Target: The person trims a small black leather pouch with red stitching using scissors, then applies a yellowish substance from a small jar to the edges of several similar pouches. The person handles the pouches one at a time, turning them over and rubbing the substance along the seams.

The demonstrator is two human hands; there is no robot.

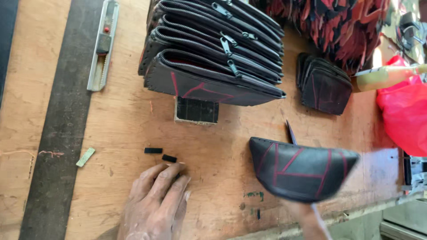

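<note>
Your wooden surface (129, 129) carries a row of black zippered pouches (213, 49) standing on edge; everything else sits relative to that row. Just below and right of it, your right hand (307, 218), mostly hidden, grips a black leather piece with red stitching (302, 171) from beneath. Below and left of the row, your left hand (155, 204) lies flat, fingers together and holding nothing, fingertips touching a small black strip (169, 158); a second strip (153, 150) lies just beside it.
</note>
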